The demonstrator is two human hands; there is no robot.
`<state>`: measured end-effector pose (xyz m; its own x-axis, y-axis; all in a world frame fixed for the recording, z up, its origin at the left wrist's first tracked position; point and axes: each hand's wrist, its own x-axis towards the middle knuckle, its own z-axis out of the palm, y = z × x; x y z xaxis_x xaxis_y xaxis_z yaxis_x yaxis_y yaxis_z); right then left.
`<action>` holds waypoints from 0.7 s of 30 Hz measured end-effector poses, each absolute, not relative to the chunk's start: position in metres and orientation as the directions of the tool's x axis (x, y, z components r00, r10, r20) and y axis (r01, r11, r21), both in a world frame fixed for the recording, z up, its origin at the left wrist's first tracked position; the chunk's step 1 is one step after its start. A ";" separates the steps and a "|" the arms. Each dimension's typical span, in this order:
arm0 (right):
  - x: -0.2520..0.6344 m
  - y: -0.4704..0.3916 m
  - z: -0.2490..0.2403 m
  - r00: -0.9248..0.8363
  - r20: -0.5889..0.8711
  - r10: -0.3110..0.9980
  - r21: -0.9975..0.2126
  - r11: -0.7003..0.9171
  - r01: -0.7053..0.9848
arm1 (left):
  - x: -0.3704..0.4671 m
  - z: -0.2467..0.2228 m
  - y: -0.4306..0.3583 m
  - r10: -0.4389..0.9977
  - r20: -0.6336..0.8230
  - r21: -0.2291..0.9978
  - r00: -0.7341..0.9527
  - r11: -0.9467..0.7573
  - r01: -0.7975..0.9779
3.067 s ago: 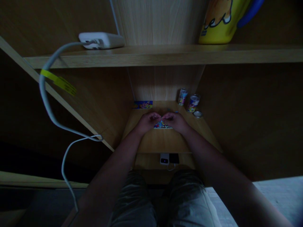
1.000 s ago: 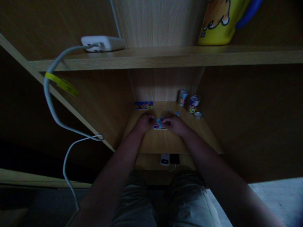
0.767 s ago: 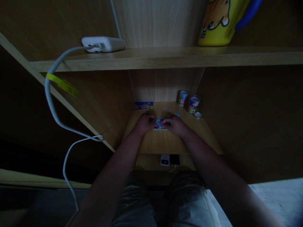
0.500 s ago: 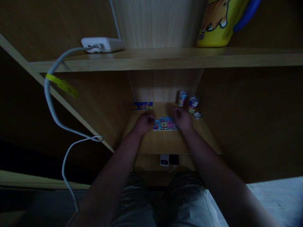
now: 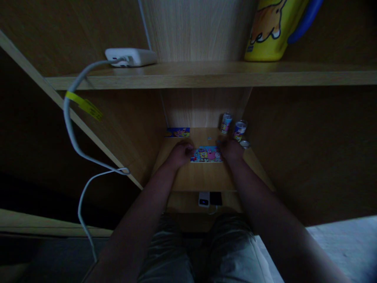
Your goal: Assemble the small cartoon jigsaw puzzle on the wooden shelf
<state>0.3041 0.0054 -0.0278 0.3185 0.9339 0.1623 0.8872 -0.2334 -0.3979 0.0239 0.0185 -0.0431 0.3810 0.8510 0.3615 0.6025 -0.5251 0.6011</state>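
Observation:
A colourful cartoon puzzle strip lies flat on the wooden shelf board between my hands. My left hand is at its left edge, fingers curled together; what they pinch, if anything, is too small to name. At the strip's right end is my right hand, its fingers dark and blurred. A tiny light-blue piece rests on the board behind the strip. Farther back on the left lies a blue cartoon card. Two cartoon cans stand at the back right, near a round metal lid.
An upper shelf crosses above my hands, bearing a white device and a yellow mug. A looping cable hangs at the left. A white power bank and a dark device lie below.
My right hand has moved slightly right and down, uncovering more of the strip's right end. The tiny blue piece now shows behind the strip. The view has shifted slightly.

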 end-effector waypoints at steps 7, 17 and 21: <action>0.307 0.010 -0.032 0.329 0.175 0.928 -0.391 -0.241 0.888 | 0.022 -0.043 0.018 0.854 0.356 0.615 0.380 -0.520 0.593; 0.308 0.018 -0.040 0.157 0.343 0.926 -0.823 0.216 0.526 | 0.023 -0.046 0.017 0.847 0.326 0.638 0.419 -0.524 0.564; 0.302 0.017 -0.043 0.072 0.359 0.931 -0.880 0.311 0.359 | 0.024 -0.045 0.013 0.822 0.304 0.672 0.481 -0.544 0.503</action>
<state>0.3018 0.0166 -0.0434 0.0724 0.9307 0.3586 0.3592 0.3111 -0.8799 0.0244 0.0128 -0.0448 0.4813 0.8220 0.3045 0.5034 -0.5435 0.6717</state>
